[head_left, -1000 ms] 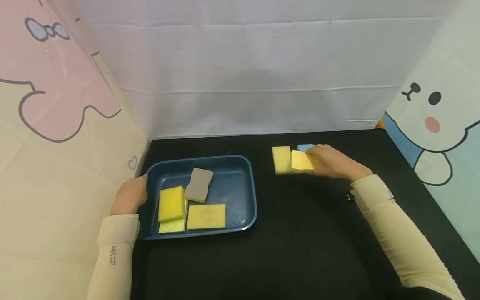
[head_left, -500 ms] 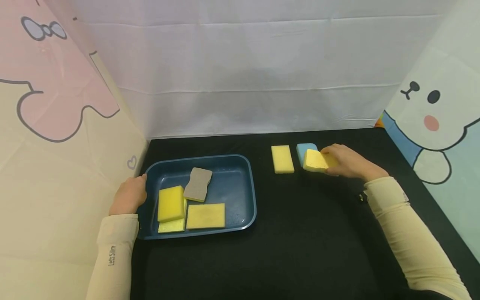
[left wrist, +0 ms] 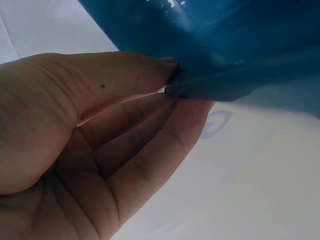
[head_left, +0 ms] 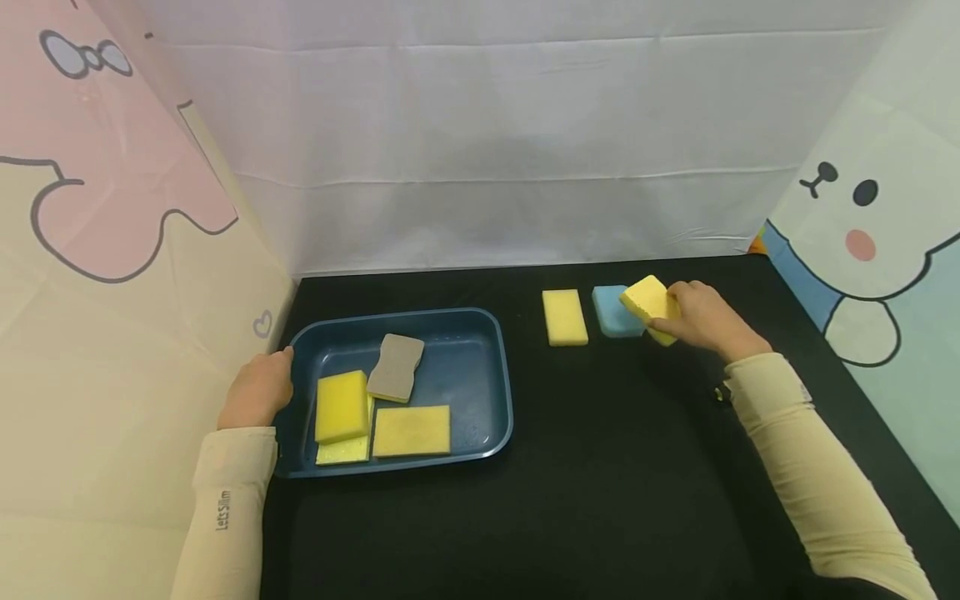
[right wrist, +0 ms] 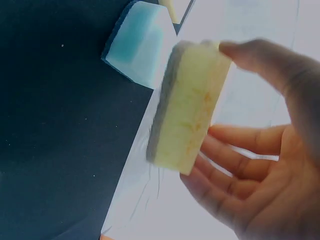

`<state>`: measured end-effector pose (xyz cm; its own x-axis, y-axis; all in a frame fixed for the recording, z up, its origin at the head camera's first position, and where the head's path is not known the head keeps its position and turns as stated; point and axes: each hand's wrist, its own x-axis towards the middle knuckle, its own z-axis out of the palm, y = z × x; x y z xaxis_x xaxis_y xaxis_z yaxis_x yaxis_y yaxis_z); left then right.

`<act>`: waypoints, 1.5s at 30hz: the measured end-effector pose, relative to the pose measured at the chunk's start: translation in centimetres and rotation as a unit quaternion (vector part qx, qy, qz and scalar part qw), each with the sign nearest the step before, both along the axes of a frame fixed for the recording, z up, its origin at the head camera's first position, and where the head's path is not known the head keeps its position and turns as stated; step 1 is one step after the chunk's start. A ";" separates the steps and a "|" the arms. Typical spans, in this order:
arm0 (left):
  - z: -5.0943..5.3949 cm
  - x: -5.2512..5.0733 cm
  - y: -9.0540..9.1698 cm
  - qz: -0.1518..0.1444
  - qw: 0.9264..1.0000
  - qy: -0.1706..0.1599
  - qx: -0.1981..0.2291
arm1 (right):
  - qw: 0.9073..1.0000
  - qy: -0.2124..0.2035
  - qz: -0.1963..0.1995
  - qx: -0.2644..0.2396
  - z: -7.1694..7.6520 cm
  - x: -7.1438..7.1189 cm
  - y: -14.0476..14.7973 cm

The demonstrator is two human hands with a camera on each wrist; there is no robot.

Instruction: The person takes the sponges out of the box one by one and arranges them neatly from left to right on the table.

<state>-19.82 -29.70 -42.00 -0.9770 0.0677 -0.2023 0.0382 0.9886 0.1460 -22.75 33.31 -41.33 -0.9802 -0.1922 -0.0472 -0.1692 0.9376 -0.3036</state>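
In the head view my left hand (head_left: 257,390) pinches the left rim of a blue tray (head_left: 491,385); the left wrist view shows thumb and fingertips on its edge. My right hand (head_left: 708,318) holds a yellow sponge (head_left: 651,302), tilted and raised over the black table. The right wrist view shows a grey layer along one side of this sponge (right wrist: 185,110), between thumb and fingers. Just left of it lies a blue sponge (head_left: 615,312), partly covered in the head view. A pale yellow sponge (head_left: 565,317) lies flat further left.
Inside the tray are a grey-topped wavy sponge (head_left: 396,368), a flat yellow sponge (head_left: 412,431), and a thick yellow sponge (head_left: 342,407) on top of a thin yellow one (head_left: 343,451). A white cloth wall (head_left: 480,225) stands behind the black table (head_left: 525,525).
My right hand has moved right with the yellow sponge, away from the pale yellow one, and tilted it. More of the blue sponge now shows. My left hand stays at the tray rim.
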 end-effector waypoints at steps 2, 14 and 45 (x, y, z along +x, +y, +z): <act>0.0 -0.1 0.1 0.002 1.000 -0.002 -0.002 | 1.000 0.002 -0.024 0.004 -0.2 -0.1 0.0; 0.1 0.0 0.0 -0.002 1.000 -0.002 -0.005 | 0.987 -0.014 -0.157 0.006 -1.9 -0.8 0.7; 0.2 0.1 0.1 0.004 1.000 -0.011 -0.006 | 0.978 -0.029 -0.204 -0.009 -6.9 -3.6 1.3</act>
